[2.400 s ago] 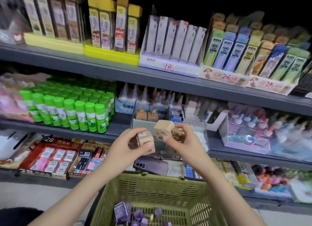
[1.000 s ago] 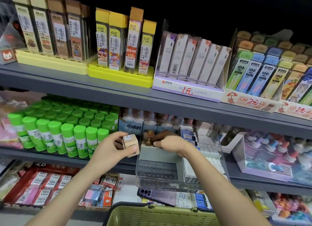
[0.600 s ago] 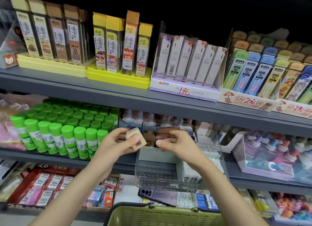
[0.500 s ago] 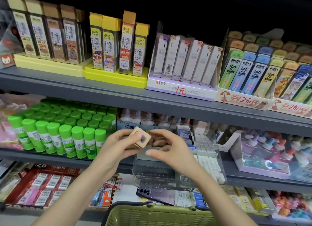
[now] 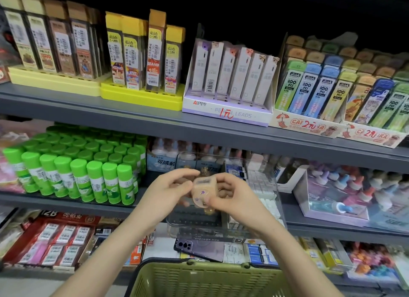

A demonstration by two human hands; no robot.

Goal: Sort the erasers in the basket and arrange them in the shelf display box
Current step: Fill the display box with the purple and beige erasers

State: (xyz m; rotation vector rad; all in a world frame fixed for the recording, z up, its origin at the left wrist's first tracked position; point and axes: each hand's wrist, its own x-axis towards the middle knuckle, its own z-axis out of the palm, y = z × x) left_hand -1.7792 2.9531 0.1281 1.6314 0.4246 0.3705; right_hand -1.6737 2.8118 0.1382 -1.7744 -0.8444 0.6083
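A small beige cube eraser [image 5: 201,193] with purple marks sits between both hands in front of the clear display box [image 5: 223,224] on the middle shelf. My left hand [image 5: 167,193] pinches its left side, fingers curled. My right hand [image 5: 230,197] pinches its right side with thumb and fingers. The box's left compartment holds brown erasers, mostly hidden behind my hands; white erasers [image 5: 263,192] fill its right compartment. The green basket [image 5: 199,279] is at the bottom edge; its contents are out of view.
Green glue sticks [image 5: 75,175] stand left of the box. A purple phone [image 5: 199,249] lies under it on the lower shelf. Packaged erasers [image 5: 57,239] fill the lower left. Correction bottles in a clear tray [image 5: 338,197] stand to the right. Pencil-lead packs line the upper shelf [image 5: 199,124].
My right hand came out of the box's left compartment and met my left hand. The beige eraser, held by the left hand alone before, is now pinched by both hands.
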